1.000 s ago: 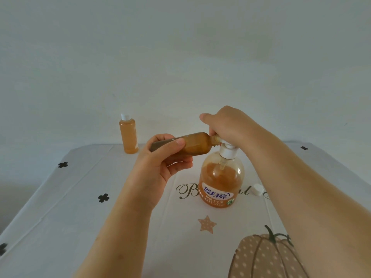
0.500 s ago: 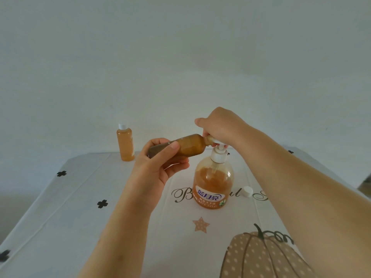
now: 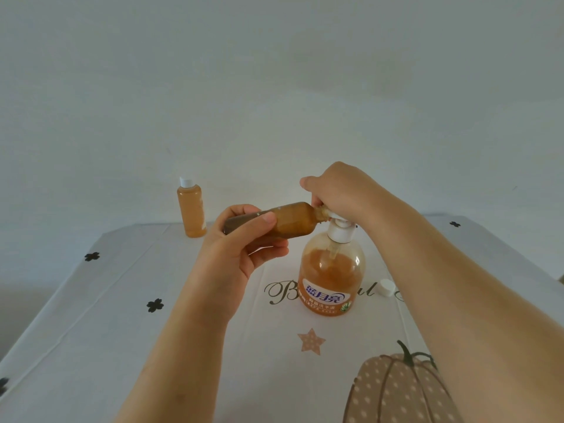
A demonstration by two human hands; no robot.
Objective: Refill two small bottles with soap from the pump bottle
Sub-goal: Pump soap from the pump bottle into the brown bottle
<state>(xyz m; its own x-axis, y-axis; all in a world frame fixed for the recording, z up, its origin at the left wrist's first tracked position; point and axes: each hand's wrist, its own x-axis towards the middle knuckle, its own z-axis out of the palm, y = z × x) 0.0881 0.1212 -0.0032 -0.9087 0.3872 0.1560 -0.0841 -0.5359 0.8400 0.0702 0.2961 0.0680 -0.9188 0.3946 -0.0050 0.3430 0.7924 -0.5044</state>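
pump bottle (image 3: 332,279) head meets held bottle (image 3: 293,222); capped bottle (image 3: 191,212), loose cap (image 3: 385,287) sit apart.

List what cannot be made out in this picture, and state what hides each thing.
In the head view:
Pump spout of the large clear pump bottle of orange soap: covered by the right hand, so whether it meets the small amber plastic bottle is unseen.
That bottle's base: wrapped by the left hand.
Black script on the white printed tablecloth: middle letters behind the pump bottle.
Pumpkin print: cut by the bottom edge.
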